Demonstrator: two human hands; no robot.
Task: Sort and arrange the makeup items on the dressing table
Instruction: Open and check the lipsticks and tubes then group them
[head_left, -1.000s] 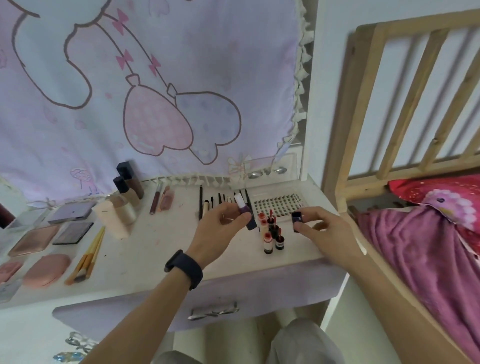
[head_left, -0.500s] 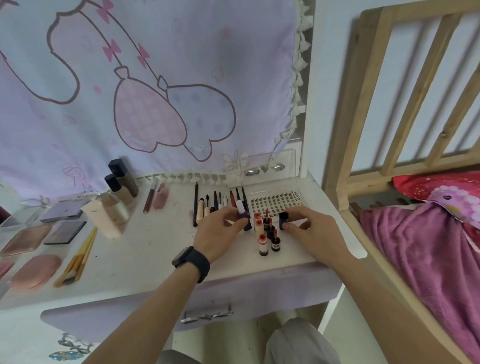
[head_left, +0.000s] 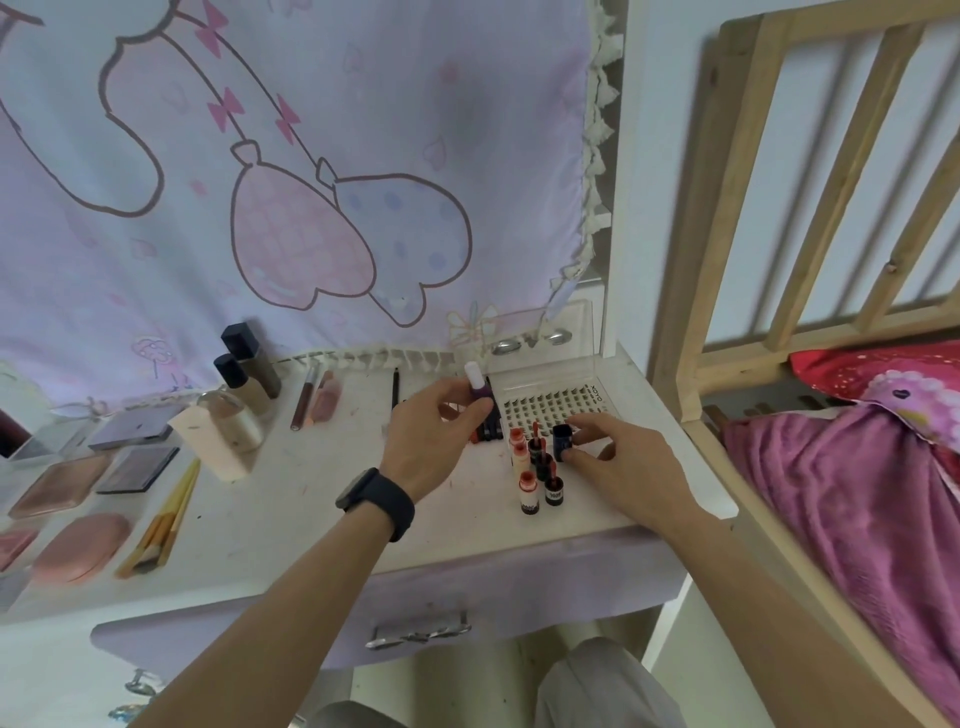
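My left hand (head_left: 434, 441) grips a purple tube with a white cap (head_left: 477, 387), holding it upright above the dressing table (head_left: 291, 499). My right hand (head_left: 618, 460) pinches a small dark blue bottle (head_left: 562, 441) standing at the right end of a cluster of small lip tint bottles (head_left: 535, 475). Dark pencils (head_left: 488, 428) lie partly hidden behind my left hand. A clear lash case (head_left: 558, 405) lies just behind my right hand.
Foundation bottles (head_left: 244, 369), a cream pump bottle (head_left: 228, 431), lip glosses (head_left: 317, 397), palettes (head_left: 137, 467), compacts (head_left: 78, 545) and brushes (head_left: 166, 517) fill the table's left half. A wooden bed frame (head_left: 691, 312) with a pink blanket (head_left: 841, 519) borders the right. A curtain (head_left: 311, 182) hangs behind.
My left hand has lifted the purple tube up and back from the table. My right hand stays on the dark blue bottle beside the lip tint cluster.
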